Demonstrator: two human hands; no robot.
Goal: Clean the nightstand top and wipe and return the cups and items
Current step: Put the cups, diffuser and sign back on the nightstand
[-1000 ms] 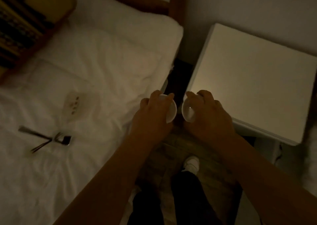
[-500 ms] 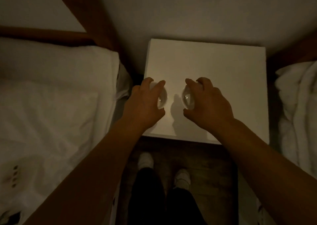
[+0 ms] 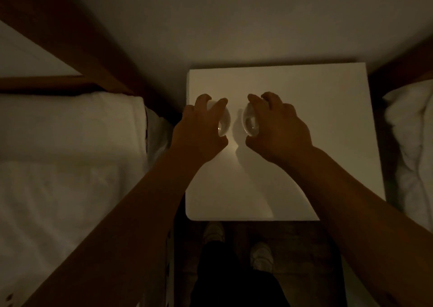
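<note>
The room is dim. A white nightstand top (image 3: 316, 124) lies straight ahead, bare apart from what I hold. My left hand (image 3: 199, 128) grips a small white cup (image 3: 224, 122) from above, fingers curled over its rim, over the top's left part. My right hand (image 3: 278, 128) grips a second white cup (image 3: 249, 122) the same way, just to the right. The two cups sit side by side with a narrow gap between them. Whether their bases touch the top is hidden by my hands.
A bed with white sheets (image 3: 70, 166) and a wooden headboard (image 3: 58, 82) runs along the left. White bedding (image 3: 412, 142) is at the right edge. A plain wall (image 3: 234, 25) is behind the nightstand. My feet (image 3: 236, 243) stand on dark floor below its front edge.
I have turned from the bed to face the nightstand. Both hands carried the cups from its near left corner farther in over the top.
</note>
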